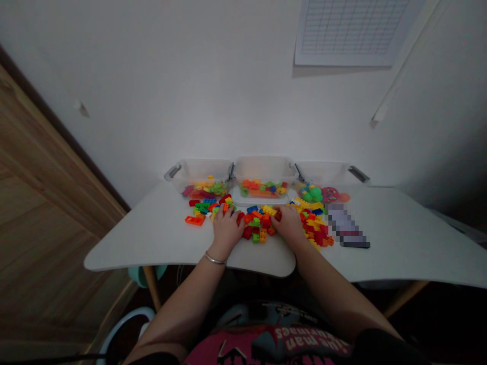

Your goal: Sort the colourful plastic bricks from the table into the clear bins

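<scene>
A heap of colourful toy building bricks [256, 222] lies on the white table in front of me. My left hand [227, 227] rests on the left part of the heap with its fingers spread, a red brick [240, 218] near its thumb and forefinger. My right hand [289, 224] is at the right of the middle bricks, thumb and forefinger bent round a dark red brick [279, 216]; its other fingers are mostly hidden. A yellow brick [269, 210] lies by its fingertips. An orange brick [195, 220] sits apart at the left.
Three clear plastic boxes stand along the wall: a left box [207, 167] and a middle box [265, 166] with bricks, and a right box [323, 170] with round green and red toys. A blurred phone-like object [348, 225] lies right of more bricks [315, 228] on the table [399, 228].
</scene>
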`<state>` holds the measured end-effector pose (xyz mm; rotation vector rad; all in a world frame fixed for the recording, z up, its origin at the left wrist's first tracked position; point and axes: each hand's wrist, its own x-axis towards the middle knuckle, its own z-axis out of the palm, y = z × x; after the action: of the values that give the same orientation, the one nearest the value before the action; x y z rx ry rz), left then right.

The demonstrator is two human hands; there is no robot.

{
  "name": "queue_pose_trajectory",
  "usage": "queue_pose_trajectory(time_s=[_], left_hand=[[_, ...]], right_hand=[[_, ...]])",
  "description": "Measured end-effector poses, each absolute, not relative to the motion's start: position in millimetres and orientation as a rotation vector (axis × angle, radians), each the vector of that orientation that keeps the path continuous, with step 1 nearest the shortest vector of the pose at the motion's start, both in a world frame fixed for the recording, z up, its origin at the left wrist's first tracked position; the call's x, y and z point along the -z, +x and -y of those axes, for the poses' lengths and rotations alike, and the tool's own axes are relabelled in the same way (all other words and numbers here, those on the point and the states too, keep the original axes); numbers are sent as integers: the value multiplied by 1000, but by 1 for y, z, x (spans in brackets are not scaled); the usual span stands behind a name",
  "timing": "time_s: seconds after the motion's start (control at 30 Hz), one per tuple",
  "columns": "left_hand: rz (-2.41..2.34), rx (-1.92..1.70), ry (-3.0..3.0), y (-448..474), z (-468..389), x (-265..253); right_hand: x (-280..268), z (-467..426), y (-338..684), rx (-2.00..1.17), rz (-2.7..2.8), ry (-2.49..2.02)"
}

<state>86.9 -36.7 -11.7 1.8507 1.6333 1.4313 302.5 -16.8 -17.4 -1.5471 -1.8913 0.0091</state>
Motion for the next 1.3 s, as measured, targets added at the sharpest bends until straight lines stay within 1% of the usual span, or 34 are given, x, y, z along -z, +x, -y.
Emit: queue_pose_trajectory(time_s=[0.07, 0.23, 0.33, 0.5, 0.73, 0.97, 1.13, 1.3], left_hand=[[-1695, -1391, 1916, 87, 37, 12], [-2033, -928, 2252, 87, 40, 6], [-2121, -792, 2323, 87, 41, 4], [-2135, -776, 2340, 86, 40, 5], [-2140, -793, 2354, 86, 38, 9], [-2147, -779, 2345, 86, 37, 8], [-2145, -758, 2353, 86, 37, 8], [-2134, -782, 2351, 86, 36, 8]], right_hand=[[19, 16, 303, -20, 1872, -1515], [13, 10, 308, -43, 1667, -1320], [-1, 4, 312, -43, 1519, -1207], [-34, -18, 321, -73, 1380, -1142], [-68, -58, 325, -147, 1400, -1201], [-80, -83, 322, -141, 1488, -1524], [-89, -96, 317, -198, 1518, -1726], [-93, -99, 310, -113, 1558, -1857]])
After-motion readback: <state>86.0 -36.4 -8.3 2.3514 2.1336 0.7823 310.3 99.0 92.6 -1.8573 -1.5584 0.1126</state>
